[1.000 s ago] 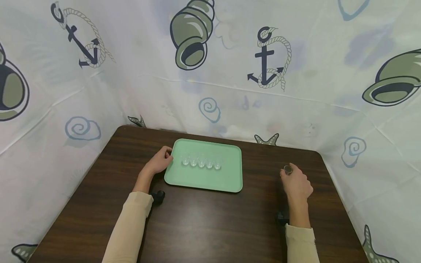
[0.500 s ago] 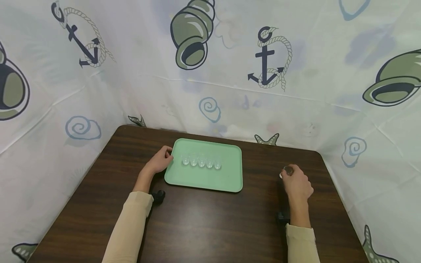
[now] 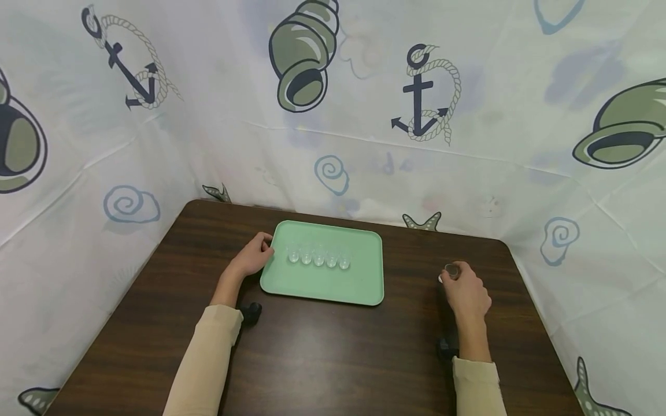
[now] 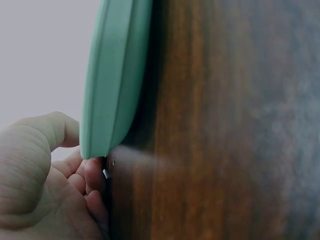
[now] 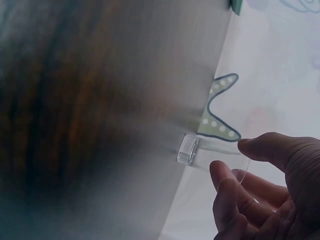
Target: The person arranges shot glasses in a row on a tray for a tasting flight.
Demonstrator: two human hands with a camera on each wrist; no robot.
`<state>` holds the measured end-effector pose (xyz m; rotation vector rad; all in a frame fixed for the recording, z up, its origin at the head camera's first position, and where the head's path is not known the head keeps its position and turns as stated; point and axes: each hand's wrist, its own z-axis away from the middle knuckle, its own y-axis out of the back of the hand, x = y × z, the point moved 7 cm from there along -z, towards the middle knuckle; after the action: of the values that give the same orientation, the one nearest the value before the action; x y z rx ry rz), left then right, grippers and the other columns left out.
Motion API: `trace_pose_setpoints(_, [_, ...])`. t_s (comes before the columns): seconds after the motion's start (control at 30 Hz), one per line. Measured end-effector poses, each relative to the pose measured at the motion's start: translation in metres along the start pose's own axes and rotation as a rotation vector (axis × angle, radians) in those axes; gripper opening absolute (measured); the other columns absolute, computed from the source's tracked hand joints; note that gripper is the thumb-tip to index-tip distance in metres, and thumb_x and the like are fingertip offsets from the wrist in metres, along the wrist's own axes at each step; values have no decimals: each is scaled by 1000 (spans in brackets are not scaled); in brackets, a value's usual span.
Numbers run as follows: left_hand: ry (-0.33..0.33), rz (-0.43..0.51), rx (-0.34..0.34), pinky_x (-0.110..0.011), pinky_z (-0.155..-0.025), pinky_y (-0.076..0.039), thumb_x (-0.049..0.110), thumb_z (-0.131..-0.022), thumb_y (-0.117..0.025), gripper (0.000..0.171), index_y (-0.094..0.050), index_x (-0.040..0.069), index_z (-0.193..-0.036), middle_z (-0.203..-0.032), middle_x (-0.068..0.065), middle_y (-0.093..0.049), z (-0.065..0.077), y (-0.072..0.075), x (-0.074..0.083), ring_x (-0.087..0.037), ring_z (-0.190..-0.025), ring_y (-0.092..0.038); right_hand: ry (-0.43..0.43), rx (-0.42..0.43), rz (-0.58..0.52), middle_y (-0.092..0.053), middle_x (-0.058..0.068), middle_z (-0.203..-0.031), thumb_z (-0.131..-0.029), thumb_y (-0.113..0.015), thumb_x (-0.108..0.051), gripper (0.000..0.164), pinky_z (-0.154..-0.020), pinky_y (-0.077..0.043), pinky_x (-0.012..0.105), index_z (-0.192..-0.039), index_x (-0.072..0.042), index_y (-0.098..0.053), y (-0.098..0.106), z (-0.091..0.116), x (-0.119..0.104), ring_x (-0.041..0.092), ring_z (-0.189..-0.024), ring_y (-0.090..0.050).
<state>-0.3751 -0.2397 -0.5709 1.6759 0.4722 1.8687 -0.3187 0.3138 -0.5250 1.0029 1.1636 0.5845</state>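
Observation:
My right hand (image 3: 467, 293) pinches a clear shot glass (image 3: 451, 270) by its rim end, at the table's right side. In the right wrist view the shot glass (image 5: 188, 150) shows a thick base pointing at the tabletop; whether it touches, I cannot tell. Farther left lies a mint-green tray (image 3: 322, 289), with several clear shot glasses (image 3: 318, 258) standing on it in a row. My left hand (image 3: 252, 253) grips the tray's left edge. Up close in the left wrist view, the thumb is against the tray rim (image 4: 112, 80) and the curled fingers sit beneath it.
The dark wood-grain table (image 3: 322, 358) has rounded far corners. A white curtain (image 3: 234, 144) printed with shells, anchors and starfish hangs close behind the table and along its sides. Bare tabletop lies between the tray and my right hand.
My right hand has shifted slightly left with the shot glass. The glass has tilted, so its bright base now shows left of the thumb. The left hand and tray have stayed put.

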Motion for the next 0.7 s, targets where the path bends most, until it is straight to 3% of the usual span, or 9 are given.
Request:
trace_pose_setpoints(0.4, [5,3,3,-37,-77,-44,20,-112,-46,49,-40,-2,-155,-105,-14,-53,0,0,-3,-25,-85,-52,0,12,-45,-73,17,-127,-107,-59,-44,58,-63,-44,44,-154,-12,-53,-3,2,2,30,-77,-66])
trace_pose_setpoints(0.7, [1,9,0,-38,-77,-44,19,-112,-46,49,-40,-3,-155,-105,-14,-53,-1,0,-2,-25,-85,-52,-14,16,-75,-74,18,-126,-106,-57,-47,59,-69,-47,49,-152,-11,-54,-7,-1,2,35,-86,-69])
